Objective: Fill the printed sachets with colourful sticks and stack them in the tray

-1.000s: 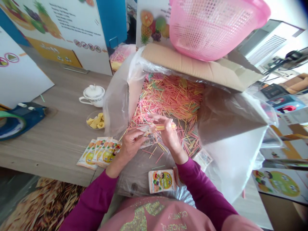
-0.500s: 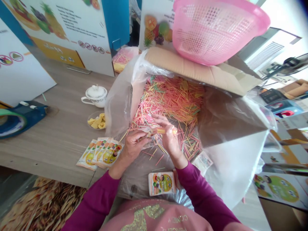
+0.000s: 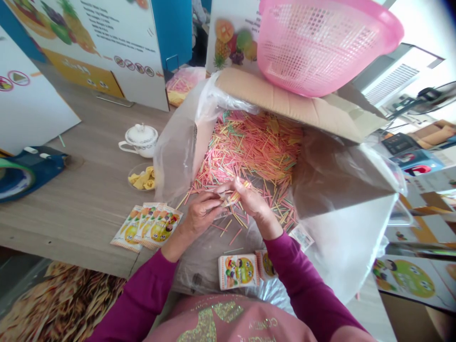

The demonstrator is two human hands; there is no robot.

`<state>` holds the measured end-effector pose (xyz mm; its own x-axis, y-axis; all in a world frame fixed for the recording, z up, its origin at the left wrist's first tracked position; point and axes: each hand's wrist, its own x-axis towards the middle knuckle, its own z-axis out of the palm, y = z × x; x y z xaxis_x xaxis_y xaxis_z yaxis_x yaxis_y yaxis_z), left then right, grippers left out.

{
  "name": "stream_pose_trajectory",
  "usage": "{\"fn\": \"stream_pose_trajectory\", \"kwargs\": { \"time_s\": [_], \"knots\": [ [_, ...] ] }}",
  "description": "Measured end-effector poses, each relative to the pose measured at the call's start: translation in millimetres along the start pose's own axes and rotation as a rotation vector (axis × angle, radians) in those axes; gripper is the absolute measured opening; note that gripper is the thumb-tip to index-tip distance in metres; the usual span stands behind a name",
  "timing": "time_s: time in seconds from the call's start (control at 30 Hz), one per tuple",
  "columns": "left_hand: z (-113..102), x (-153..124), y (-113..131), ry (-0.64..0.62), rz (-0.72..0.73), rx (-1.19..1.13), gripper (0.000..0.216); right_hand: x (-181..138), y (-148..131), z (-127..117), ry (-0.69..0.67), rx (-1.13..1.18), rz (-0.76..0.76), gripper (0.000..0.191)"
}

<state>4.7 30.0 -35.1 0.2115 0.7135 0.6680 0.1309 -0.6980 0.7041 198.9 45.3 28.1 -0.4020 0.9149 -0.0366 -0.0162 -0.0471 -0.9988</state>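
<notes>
In front of the carton (image 3: 281,102), my left hand (image 3: 200,213) pinches the edge of a small clear packet (image 3: 228,201). My right hand (image 3: 255,205) has its fingers closed round a short bundle of thin candy sticks (image 3: 235,195), held at the packet's mouth. How far the sticks sit inside the packet is hidden by my fingers. Behind both hands lies a heap of loose pink, yellow and green candy sticks (image 3: 254,147) in the carton's plastic liner (image 3: 174,147). Several sticks are scattered under my hands.
Printed sachets (image 3: 156,228) are fanned out at the left. A stack of printed packets (image 3: 238,271) lies near my body. A lidded white cup (image 3: 141,140), a dish of yellow finger cots (image 3: 144,179) and a tape dispenser (image 3: 42,166) stand left. A pink basket (image 3: 327,47) rests behind the carton.
My right hand has gone from spread fingers to closed round the candy sticks, and the bundle has tilted up at the packet. My left hand stays almost in place.
</notes>
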Motion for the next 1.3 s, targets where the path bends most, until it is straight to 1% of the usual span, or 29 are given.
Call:
{"fn": "stream_pose_trajectory", "kwargs": {
  "time_s": [0.13, 0.27, 0.43, 0.53, 0.7, 0.77, 0.87, 0.93, 1.0, 1.1, 1.17, 1.23, 1.3],
  "knots": [
    [-0.9, -1.2, -3.1, -0.017, 0.005, 0.008, 0.012, 6.2, 0.8, -8.3, -0.096, -0.019, 0.039, 0.075],
    [-2.3, -1.3, -1.7, -0.029, -0.036, -0.038, 0.015, 8.9, -5.7, -8.8, -0.122, -0.048, 0.013, 0.075],
    [-3.1, 0.4, 2.7, -0.083, -0.117, -0.100, 0.019, 11.6, -15.2, -10.9, -0.215, -0.066, 0.007, 0.076],
    [-0.5, -1.0, 5.0, -0.039, -0.228, -0.193, 0.021, 12.8, -14.0, -10.6, -0.225, -0.117, -0.012, 0.074],
    [7.7, -6.0, 10.2, 0.103, -0.547, -0.491, 0.025, 11.3, -17.9, 3.6, -0.174, -0.136, -0.107, 0.067],
    [9.6, -6.5, 13.0, 0.123, -0.635, -0.579, 0.025, 9.2, -25.4, 11.8, -0.134, -0.173, -0.169, 0.062],
    [9.3, -4.9, 17.7, 0.163, -0.712, -0.671, 0.027, 4.3, -38.6, 22.6, -0.050, -0.271, -0.314, 0.058],
    [7.7, -3.4, 19.9, 0.197, -0.713, -0.693, 0.029, 0.6, -44.1, 27.4, -0.009, -0.342, -0.396, 0.058],
    [5.9, -2.7, 20.3, 0.210, -0.644, -0.646, 0.027, -2.1, -44.9, 30.2, 0.019, -0.409, -0.415, 0.059],
    [3.9, -4.3, 17.3, 0.210, -0.478, -0.514, 0.024, -2.8, -39.6, 30.7, 0.039, -0.435, -0.372, 0.062],
    [3.3, -5.9, 14.6, 0.205, -0.408, -0.455, 0.024, -1.8, -35.9, 29.5, 0.023, -0.386, -0.330, 0.062],
    [3.6, -6.7, 13.2, 0.186, -0.384, -0.436, 0.024, -0.8, -34.1, 28.0, 0.006, -0.310, -0.275, 0.061],
    [4.9, -6.5, 13.9, 0.170, -0.403, -0.482, 0.027, -0.2, -33.8, 27.5, -0.006, -0.221, -0.228, 0.061]
  ]
}}
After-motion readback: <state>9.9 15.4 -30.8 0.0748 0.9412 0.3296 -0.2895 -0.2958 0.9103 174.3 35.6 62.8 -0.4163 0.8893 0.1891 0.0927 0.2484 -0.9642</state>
